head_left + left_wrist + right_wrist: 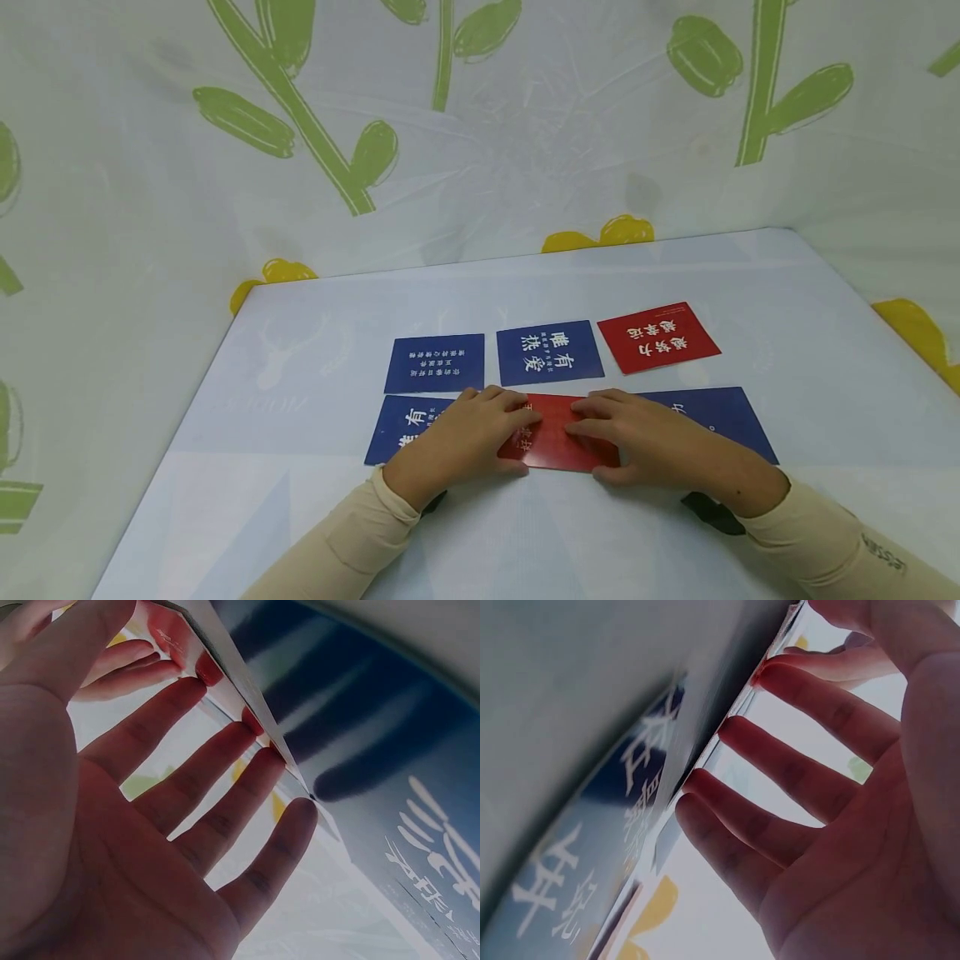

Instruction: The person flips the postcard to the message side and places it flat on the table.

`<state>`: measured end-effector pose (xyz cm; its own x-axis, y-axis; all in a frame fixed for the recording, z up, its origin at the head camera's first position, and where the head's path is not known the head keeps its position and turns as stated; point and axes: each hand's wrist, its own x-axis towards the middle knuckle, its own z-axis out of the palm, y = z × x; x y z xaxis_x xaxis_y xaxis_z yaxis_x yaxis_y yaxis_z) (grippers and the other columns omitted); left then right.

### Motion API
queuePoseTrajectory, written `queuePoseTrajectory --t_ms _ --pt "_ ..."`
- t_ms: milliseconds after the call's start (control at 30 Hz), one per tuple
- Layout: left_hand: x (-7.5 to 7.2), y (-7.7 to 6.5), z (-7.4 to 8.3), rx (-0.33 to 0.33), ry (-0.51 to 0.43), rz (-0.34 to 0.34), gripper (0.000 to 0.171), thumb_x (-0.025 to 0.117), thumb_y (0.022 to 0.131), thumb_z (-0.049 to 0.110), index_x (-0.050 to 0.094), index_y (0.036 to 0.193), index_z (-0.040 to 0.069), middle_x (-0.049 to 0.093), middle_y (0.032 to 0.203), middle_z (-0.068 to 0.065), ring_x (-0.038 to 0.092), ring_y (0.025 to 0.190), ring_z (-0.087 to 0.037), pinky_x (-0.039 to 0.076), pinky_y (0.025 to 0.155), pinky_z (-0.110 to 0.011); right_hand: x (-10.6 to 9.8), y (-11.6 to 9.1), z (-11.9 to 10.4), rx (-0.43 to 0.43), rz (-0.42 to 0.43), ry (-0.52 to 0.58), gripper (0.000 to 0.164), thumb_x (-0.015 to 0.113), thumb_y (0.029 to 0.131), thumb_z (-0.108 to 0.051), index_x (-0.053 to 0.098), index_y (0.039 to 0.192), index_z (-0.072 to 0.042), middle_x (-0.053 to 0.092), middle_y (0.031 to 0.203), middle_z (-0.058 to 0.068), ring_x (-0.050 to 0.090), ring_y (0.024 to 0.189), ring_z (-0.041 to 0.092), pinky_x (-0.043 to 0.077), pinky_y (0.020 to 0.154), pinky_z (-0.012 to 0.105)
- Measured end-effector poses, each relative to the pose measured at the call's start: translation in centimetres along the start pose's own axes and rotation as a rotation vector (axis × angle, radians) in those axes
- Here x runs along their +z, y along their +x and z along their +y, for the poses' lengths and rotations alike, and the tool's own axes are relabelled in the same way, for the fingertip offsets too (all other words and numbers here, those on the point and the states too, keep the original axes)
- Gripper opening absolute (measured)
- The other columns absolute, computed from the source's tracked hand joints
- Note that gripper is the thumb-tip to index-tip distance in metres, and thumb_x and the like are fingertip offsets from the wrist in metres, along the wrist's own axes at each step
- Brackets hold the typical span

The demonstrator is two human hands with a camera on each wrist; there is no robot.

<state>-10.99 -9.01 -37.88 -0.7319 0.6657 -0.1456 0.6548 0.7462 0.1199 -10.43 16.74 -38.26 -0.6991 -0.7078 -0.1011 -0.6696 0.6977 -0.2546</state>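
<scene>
A red card [558,446] with white characters lies in the middle of the near row. My left hand [472,433] rests at its left end, fingertips on its face and thumb by the near edge. My right hand [637,437] rests likewise at the right end. Both wrist views show fairly straight, spread fingers [225,817] [802,761] with their tips against the cards. Left of the red card, a blue card [384,429] is partly hidden by my left hand; another blue card [731,421] on the right is partly covered by my right hand.
Behind, a far row holds a blue card [435,375], a second blue card [517,354] and a tilted red card [693,342]. All lie on a pale table [555,542]. A white curtain [525,167] with green leaf prints hangs along the table's far edge.
</scene>
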Motion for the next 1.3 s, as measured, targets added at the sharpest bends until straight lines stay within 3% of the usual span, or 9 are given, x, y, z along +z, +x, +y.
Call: queuePoseTrajectory --t_ms 867,1300 --pt "-0.2 -0.12 0.2 -0.008 0.008 -0.014 0.06 0.073 0.087 0.049 0.058 0.14 0.027 0.057 0.144 0.001 0.052 0.134 -0.021 0.044 0.11 -0.049 -0.27 0.07 -0.18 0.019 -0.035 0.04 0.071 0.088 0.07 -0.045 0.065 0.133 -0.022 0.059 0.14 0.006 0.051 0.132 0.035 0.057 0.091 0.053" --pt "-0.26 -0.14 0.28 -0.013 0.005 -0.002 0.056 0.068 0.088 0.047 0.058 0.14 0.027 0.058 0.143 0.001 0.053 0.132 -0.021 0.043 0.11 -0.05 -0.16 -0.02 -0.11 -0.003 0.013 -0.012 0.06 0.084 0.076 -0.04 0.067 0.13 -0.02 0.063 0.135 0.005 0.058 0.127 0.03 0.056 0.093 0.049"
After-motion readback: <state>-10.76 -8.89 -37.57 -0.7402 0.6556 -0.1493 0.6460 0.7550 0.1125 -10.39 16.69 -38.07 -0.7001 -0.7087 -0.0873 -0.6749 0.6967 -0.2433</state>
